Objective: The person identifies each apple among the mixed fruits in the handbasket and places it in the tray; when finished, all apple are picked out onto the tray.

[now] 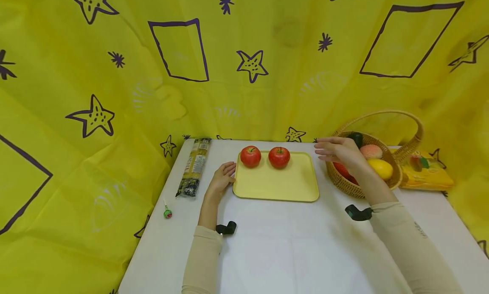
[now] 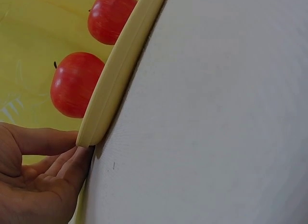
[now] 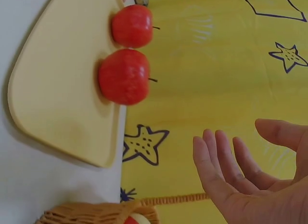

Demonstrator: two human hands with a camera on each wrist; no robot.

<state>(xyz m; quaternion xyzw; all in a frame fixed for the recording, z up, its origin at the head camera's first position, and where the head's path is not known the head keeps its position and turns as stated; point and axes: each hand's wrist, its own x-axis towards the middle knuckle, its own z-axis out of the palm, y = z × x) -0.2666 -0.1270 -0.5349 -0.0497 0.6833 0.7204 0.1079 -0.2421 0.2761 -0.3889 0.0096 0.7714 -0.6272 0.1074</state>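
Observation:
A pale yellow tray [image 1: 275, 185] lies on the white table, with a left red apple [image 1: 250, 156] and a right red apple [image 1: 279, 157] standing along its far side. My left hand [image 1: 222, 178] is at the tray's left edge; in the left wrist view the thumb [image 2: 50, 141] meets the rim while the other fingers lie against the edge from below. My right hand [image 1: 341, 153] hovers between the tray and the wicker basket [image 1: 345, 185], fingers spread and relaxed, holding nothing. In the right wrist view its palm and fingers [image 3: 240, 168] show bare.
The basket, with a tall handle, holds a yellow lemon [image 1: 380, 169], a pinkish fruit [image 1: 371, 151] and other produce. Behind it lies a yellow packet [image 1: 428, 173]. A long pack of noodles [image 1: 195, 166] and a lollipop [image 1: 167, 213] lie on the left. A yellow patterned curtain [image 1: 267, 98] backs the table.

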